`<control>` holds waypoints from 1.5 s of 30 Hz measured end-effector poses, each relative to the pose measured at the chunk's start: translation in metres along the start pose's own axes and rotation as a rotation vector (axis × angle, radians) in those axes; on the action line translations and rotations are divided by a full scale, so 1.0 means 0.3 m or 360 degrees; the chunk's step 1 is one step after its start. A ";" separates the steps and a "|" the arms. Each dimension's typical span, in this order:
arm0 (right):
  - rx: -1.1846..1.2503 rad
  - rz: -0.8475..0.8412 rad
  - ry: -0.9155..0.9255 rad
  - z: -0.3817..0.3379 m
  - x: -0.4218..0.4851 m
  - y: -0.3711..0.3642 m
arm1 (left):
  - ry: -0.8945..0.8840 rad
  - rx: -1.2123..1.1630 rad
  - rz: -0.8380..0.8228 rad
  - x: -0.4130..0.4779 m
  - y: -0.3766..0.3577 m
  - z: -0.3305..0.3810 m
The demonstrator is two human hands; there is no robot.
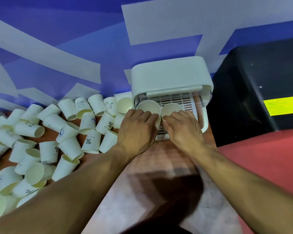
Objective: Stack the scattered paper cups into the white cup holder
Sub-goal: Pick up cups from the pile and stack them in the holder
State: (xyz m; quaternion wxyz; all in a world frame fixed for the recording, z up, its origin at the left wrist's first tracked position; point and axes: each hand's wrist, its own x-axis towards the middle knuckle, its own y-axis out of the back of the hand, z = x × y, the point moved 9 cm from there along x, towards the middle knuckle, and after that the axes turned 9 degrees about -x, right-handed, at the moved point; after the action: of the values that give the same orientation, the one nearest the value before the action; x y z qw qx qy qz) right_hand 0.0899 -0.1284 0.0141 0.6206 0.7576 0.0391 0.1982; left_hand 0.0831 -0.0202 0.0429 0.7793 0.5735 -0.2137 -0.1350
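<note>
A white cup holder (171, 75) with a raised lid stands against the wall, its slatted tray (179, 99) showing under the lid. Two upright paper cups stand side by side on the tray's front. My left hand (137, 129) grips the left cup (148, 106) and my right hand (183, 129) grips the right cup (172, 108); the fingers cover the cups' near sides. Several more white paper cups (46, 135), some printed, lie scattered and tipped over on the table to the left.
A black box (260, 90) with a yellow label stands right of the holder. A blue and white wall (74, 48) runs behind. A red surface (269, 157) lies to the right. The brown table (159, 157) shows between my forearms.
</note>
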 end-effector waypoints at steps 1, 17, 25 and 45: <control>0.0012 -0.0003 -0.0003 0.002 -0.001 -0.003 | 0.0008 0.0001 -0.0023 -0.001 -0.013 -0.003; 0.0031 -0.0019 -0.0019 0.002 -0.005 -0.030 | -0.0004 0.0115 -0.0324 -0.028 -0.153 -0.037; 0.0068 -0.0008 -0.0059 0.005 -0.008 -0.035 | -0.0011 0.0077 -0.0302 -0.028 -0.168 -0.034; 0.0094 -0.0188 -0.0127 -0.006 -0.009 -0.018 | 0.0059 0.0107 -0.0306 -0.041 -0.132 -0.011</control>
State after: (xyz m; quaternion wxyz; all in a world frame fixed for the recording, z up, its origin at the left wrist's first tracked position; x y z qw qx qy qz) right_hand 0.0878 -0.1265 0.0086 0.6096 0.7793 0.0649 0.1297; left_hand 0.0753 -0.0240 0.0021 0.7468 0.6196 -0.1478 -0.1912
